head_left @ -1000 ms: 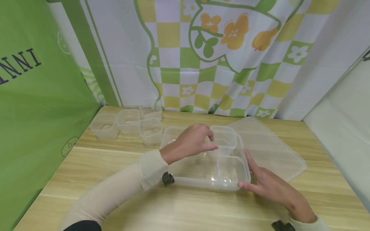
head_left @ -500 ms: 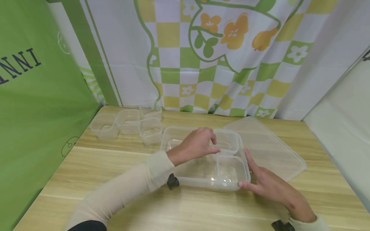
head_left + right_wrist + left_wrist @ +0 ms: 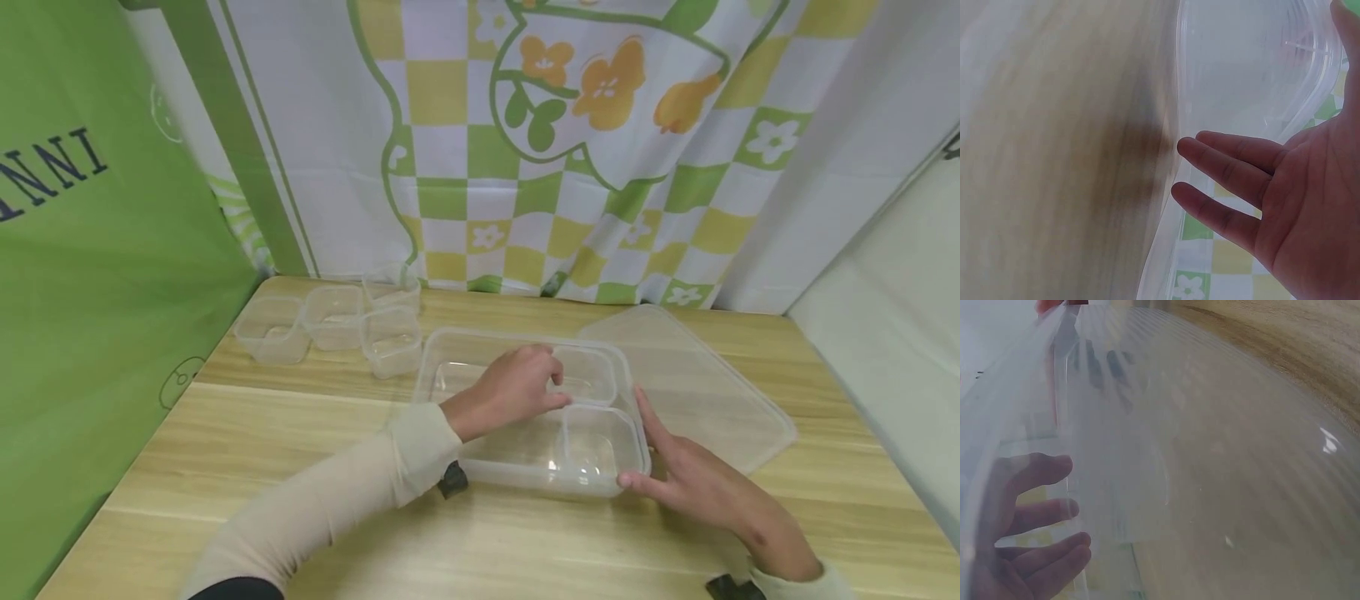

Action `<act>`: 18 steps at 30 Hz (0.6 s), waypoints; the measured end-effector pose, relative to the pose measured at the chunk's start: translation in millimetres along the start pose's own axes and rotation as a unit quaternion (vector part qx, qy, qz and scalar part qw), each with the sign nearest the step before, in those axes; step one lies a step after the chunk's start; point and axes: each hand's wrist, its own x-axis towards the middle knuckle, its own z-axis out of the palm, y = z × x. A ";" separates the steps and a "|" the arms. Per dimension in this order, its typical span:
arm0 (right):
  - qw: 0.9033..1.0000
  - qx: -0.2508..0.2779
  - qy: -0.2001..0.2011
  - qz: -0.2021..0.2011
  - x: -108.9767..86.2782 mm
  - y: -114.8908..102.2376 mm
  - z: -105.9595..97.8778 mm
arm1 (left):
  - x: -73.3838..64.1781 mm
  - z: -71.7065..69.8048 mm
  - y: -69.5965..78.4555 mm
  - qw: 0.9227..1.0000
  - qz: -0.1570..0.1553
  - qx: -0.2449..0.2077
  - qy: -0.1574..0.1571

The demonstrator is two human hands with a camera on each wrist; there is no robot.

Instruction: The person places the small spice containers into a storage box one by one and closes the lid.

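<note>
A large clear plastic food box [image 3: 510, 477] stands on the wooden table, two small clear containers inside its right half. My left hand [image 3: 513, 387] reaches over the box. Its thumb and bent fingers hold the left rim of the rear small container [image 3: 588, 375], which sits low in the box. The front small container [image 3: 600, 446] lies in the near right corner. My right hand [image 3: 693, 475] rests against the box's right side, thumb at the near corner, fingers spread and straight. In the right wrist view, its fingers [image 3: 1222, 169] extend alongside the clear plastic.
Several small clear containers [image 3: 330, 317] stand grouped at the table's back left. A flat translucent lid [image 3: 705, 392] lies right of the box, partly behind it. A patterned curtain [image 3: 517, 200] hangs along the back edge, and a green cloth [image 3: 112, 292] hangs at left.
My left hand has moved down and slightly right, lowering the rear small container into the box until its rim sits below the box's rim. My right hand has stayed at the box's side.
</note>
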 end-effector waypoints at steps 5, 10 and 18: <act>1.000 0.000 0.000 0.003 -0.2 -0.6 -0.8 | 0.6 -0.6 2.9 1.000 0.002 0.009 -0.007; 1.000 0.002 0.000 0.004 -0.3 -1.7 -1.3 | 0.0 -0.5 4.8 1.000 0.001 0.014 -0.019; 1.000 0.002 0.001 -0.003 0.2 -1.1 -0.6 | -0.9 0.1 5.6 0.999 0.017 0.008 -0.031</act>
